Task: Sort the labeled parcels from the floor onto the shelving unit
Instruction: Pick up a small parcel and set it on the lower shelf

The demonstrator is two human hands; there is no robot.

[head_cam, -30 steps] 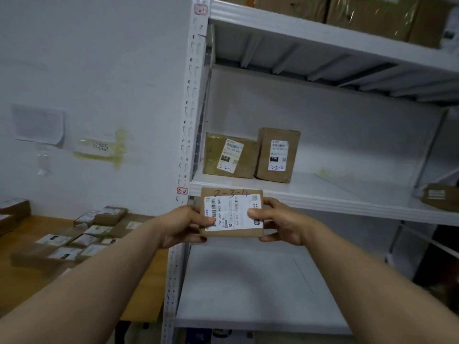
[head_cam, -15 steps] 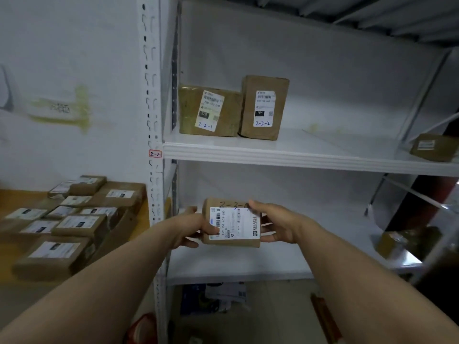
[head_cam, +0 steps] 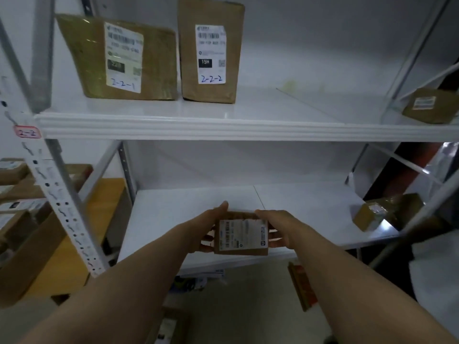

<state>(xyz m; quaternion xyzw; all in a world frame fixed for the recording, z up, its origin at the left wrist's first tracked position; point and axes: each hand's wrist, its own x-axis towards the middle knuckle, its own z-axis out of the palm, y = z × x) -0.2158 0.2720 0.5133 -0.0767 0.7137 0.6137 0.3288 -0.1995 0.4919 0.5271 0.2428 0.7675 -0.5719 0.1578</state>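
Observation:
I hold a small brown parcel point(head_cam: 240, 237) with a white label between both hands, over the front edge of the lower white shelf point(head_cam: 188, 209). My left hand point(head_cam: 208, 228) grips its left side and my right hand point(head_cam: 279, 229) its right side. On the upper shelf point(head_cam: 223, 125), tagged 2-2 on the post, stand two brown parcels: one marked 2-2-1 point(head_cam: 119, 58) and, to its right, one marked 2-2-2 point(head_cam: 211, 50).
Another small parcel point(head_cam: 431, 105) lies at the upper shelf's right end, and a taped one point(head_cam: 371, 216) at the lower shelf's right end. Several labeled parcels point(head_cam: 22, 219) are piled on a wooden surface left of the shelf post point(head_cam: 62, 207). Items lie on the floor below.
The parcel has come down from the upper shelf's level to the lower shelf. My view has dropped and moved closer to the shelving.

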